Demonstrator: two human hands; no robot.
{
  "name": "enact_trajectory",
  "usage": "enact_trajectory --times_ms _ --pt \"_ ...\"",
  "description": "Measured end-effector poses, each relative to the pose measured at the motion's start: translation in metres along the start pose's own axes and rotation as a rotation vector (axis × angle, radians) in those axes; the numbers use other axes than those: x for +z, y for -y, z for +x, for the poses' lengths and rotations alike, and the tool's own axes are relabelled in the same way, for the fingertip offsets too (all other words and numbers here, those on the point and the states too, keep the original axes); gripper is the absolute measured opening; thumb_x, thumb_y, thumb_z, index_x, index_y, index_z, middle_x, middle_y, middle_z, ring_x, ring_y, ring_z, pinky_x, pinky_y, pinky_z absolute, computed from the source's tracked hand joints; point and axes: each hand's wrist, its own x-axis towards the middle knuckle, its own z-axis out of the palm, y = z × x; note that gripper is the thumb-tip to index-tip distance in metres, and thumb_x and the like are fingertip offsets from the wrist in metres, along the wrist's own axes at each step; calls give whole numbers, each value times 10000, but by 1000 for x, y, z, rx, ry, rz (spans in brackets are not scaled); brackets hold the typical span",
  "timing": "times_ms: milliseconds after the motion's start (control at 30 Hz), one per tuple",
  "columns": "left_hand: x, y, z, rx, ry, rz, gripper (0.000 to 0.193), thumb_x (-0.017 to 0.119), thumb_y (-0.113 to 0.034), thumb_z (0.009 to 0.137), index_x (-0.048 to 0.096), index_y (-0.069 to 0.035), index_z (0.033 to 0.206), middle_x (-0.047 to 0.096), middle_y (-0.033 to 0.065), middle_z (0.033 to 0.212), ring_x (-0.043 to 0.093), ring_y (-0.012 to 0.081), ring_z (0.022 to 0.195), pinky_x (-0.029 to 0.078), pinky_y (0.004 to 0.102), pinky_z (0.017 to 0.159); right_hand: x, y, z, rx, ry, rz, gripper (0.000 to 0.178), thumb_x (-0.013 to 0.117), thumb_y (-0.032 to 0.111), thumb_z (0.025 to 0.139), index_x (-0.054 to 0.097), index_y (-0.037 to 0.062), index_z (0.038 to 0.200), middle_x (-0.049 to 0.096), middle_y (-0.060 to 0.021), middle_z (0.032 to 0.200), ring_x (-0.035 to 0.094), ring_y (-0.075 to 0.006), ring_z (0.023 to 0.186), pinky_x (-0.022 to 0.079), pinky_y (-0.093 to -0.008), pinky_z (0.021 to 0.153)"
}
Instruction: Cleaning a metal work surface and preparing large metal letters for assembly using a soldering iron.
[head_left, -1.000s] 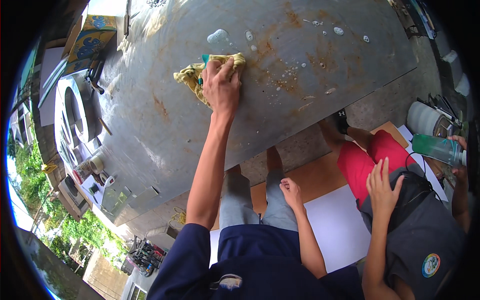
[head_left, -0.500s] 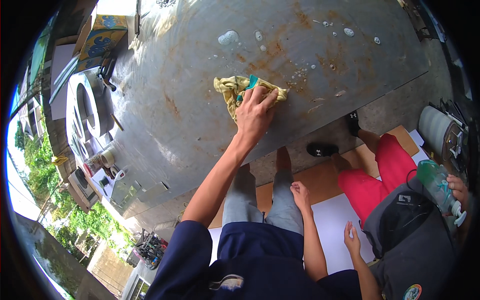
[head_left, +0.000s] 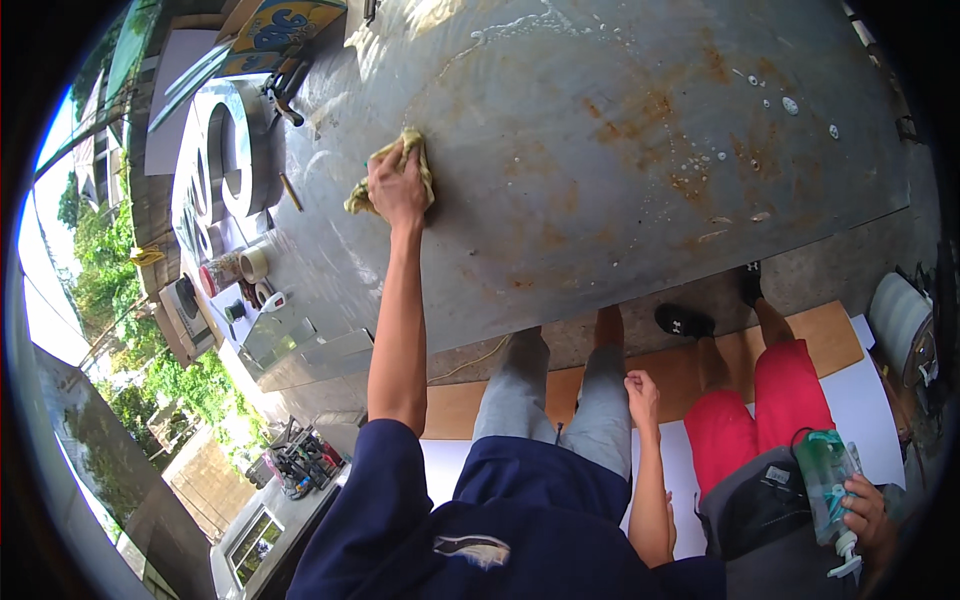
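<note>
Cloth [head_left: 362, 199] is bunched in your left hand [head_left: 398, 190], fingers curled over it, pressing it to the metal tabletop [head_left: 480, 215]. Over the last half second you've swung it left: yellow stick [head_left: 291, 192] and ring-shaped metal piece [head_left: 259, 150] are now near, on that hand's left. The foam puddle beyond the hand has lost its blob shape; what shows is a thin suds streak [head_left: 540, 22], ahead and to the right of it. My read: the pass spread the wet more than it lifted it. Rust stains [head_left: 625, 130] and foam spots [head_left: 790, 105], well right of the hand, look unwiped. Right hand [head_left: 643, 395] is off the tabletop, half curled; palm's hidden, so can't tell if it's empty. Co-worker's pump bottle [head_left: 825, 480] is right of it.
</note>
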Motion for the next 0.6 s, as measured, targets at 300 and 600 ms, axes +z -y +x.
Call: enact_trajectory --times_ms 300,600 --pt "-27 23 -1 50 79 -119 282 731 -243 792 726 -137 1052 591 51 877 607 248 772 476 373 697 33 18 13 -26 7 -16 233 624 156 876 638 -9 1039 685 -132 932 660 -231 878 504 -330 800" --pt "-26 43 -5 96 177 -159 240 705 -207 803 728 -146 1034 599 59 879 612 255 792 474 378 691 73 45 17 -55 -18 106 250 614 157 887 640 -8 1073 684 -111 967 647 -203 893 495 -310 803"
